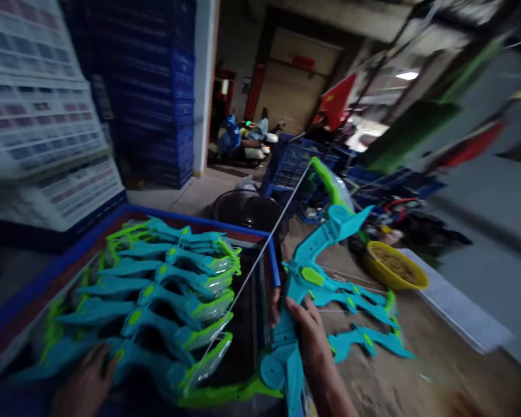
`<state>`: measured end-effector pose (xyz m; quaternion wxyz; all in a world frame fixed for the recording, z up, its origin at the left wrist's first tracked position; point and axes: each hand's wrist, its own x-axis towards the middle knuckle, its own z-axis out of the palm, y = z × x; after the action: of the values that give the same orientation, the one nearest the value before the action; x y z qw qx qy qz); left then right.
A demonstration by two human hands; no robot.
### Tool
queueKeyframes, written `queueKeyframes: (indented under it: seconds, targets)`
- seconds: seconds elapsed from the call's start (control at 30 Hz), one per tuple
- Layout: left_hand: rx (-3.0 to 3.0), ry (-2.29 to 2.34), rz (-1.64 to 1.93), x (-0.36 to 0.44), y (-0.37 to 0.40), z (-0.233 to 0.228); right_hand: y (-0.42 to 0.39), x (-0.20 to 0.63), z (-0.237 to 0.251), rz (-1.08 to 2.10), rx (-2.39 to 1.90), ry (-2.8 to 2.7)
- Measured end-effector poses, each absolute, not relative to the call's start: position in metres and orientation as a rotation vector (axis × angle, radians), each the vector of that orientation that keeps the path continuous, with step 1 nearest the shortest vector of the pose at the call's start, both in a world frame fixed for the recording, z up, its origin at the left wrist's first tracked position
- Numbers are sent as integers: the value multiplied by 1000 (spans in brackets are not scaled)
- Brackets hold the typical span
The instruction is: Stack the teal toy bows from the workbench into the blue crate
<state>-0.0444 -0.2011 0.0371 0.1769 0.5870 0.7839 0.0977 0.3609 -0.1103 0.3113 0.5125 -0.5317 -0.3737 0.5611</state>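
Observation:
A turquoise and lime-green toy bow (315, 243) stands tilted in my right hand (310, 330), whose fingers wrap round its grip. Its pale string runs slantwise across the crate. Several like bows (150, 289) are packed in a row in a blue-rimmed crate (200, 219) at the left. My left hand (87, 379), dark and somewhat blurred, has its fingers curled at the nearest bow in that row (143, 362). More toy bows (351, 298) lie on the brown work surface (399, 376), just right of my right hand.
A yellow bowl (397, 266) of small pieces and a white sheet (460, 307) lie at the right. White crates (47, 116) and blue crates (182, 116) are stacked at the left. Behind the work area sit a dark round tub (247, 209) and parked scooters (249, 147).

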Motion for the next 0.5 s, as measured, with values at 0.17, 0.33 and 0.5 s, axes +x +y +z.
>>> queueKeyframes:
  seconds: [0.17,0.33,0.5]
  targets:
    - [1528,2195,76,-32,-203,69,-97,366,302,960,-1768,-1278]
    - [1526,2209,88,-26,-206,75,-82,336,288,984,-1547,-1839]
    - [1556,2225,169,-24,-210,77,-89,285,221,993,-1424,-2210]
